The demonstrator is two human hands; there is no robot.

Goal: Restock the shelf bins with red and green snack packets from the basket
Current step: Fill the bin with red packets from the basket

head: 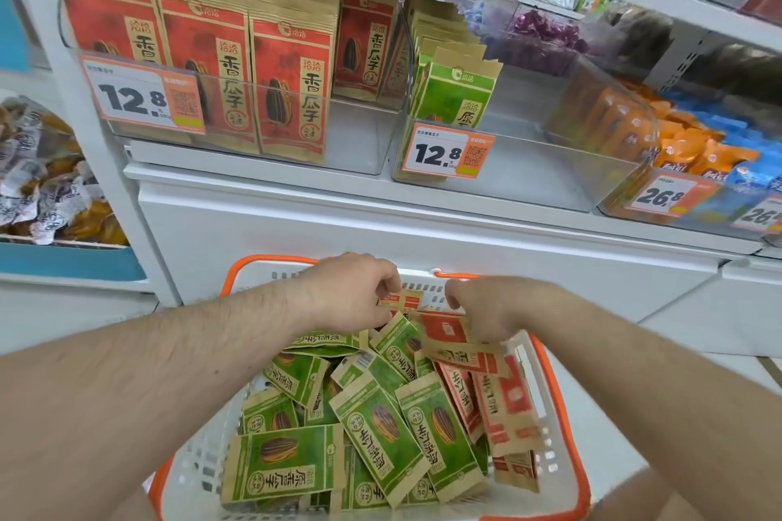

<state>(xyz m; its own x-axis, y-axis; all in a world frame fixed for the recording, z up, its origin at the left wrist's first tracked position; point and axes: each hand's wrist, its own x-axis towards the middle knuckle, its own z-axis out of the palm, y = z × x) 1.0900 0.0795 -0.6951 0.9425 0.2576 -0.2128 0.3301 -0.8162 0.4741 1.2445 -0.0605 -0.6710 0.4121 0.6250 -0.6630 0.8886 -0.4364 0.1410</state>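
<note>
A white basket with an orange rim sits below me, full of green snack packets and, on its right side, red snack packets. Both my hands reach into its far end. My left hand pinches the top edge of a red packet standing upright there. My right hand curls its fingers over another red packet lying just below. On the shelf above, a clear bin holds rows of red packets. The clear bin to its right holds a short row of green packets.
Further right, a bin holds orange and blue snack packs. A blue-edged tub of wrapped snacks stands at the left. White cabinet fronts lie between shelf and basket. Orange price tags hang on the bin fronts.
</note>
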